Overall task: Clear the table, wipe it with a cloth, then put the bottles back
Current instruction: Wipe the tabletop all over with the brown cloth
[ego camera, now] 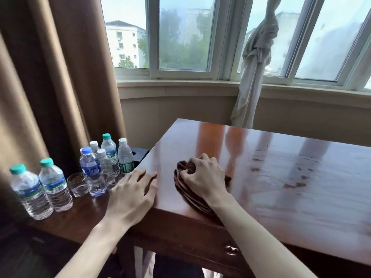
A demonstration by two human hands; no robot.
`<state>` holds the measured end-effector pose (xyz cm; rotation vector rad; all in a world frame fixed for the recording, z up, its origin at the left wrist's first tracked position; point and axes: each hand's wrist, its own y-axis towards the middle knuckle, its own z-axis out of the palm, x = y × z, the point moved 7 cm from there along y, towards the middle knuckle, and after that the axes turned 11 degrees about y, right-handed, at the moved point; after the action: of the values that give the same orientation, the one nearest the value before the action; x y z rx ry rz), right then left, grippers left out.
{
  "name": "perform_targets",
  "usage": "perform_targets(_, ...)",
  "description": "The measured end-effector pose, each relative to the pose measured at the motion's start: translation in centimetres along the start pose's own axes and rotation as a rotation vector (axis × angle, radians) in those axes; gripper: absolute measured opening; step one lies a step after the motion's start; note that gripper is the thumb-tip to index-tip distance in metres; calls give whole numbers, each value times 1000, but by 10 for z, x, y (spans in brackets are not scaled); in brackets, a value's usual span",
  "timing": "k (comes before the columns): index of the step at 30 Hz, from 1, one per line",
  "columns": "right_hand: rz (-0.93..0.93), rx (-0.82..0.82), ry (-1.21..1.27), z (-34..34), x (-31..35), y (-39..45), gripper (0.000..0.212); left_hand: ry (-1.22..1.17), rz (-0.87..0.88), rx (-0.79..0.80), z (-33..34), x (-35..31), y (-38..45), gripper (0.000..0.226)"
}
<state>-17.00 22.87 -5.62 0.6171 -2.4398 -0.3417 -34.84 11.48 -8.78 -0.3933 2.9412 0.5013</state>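
While left hand lies spread on table, right hand grips cloth beneath.

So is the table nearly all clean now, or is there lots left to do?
About halfway. Clearing looks done: the bottles and a glass stand on the lower side shelf, off the table. Wiping is in hand: the right hand grips the brown cloth near the table's left end, while the left hand rests on the edge. Still left: finishing the wipe and putting the bottles back.
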Motion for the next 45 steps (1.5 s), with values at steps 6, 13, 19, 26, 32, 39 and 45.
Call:
perform_targets(6, -257, 164, 205, 30, 53, -29, 32, -278, -20, 127, -5, 30, 21, 48)
perform_targets(13, -112, 62, 85, 49, 11, 71, 30, -223, -65, 103, 7, 34, 47, 54)
perform_targets(19, -133, 100, 139, 69, -3, 139, 28, -250, -144, 71, 14, 25, 50, 55)
perform_targets(26, -102, 69, 33, 113, 15, 198, 31, -261, -128, 93, 20, 28, 57, 57)
perform_targets(32, -280, 157, 153, 107, 74, 100, 29, -547, -322, -125, -6, 47, 48, 45)
perform_targets(39, -432, 224, 282, 45, 100, -57, 39, -358, -222, -65, -26, 42, 8, 47)
perform_targets(45, -40, 72, 145, -7, -6, -14, 23, -110, -106, 22, 4, 20, -22, 48)
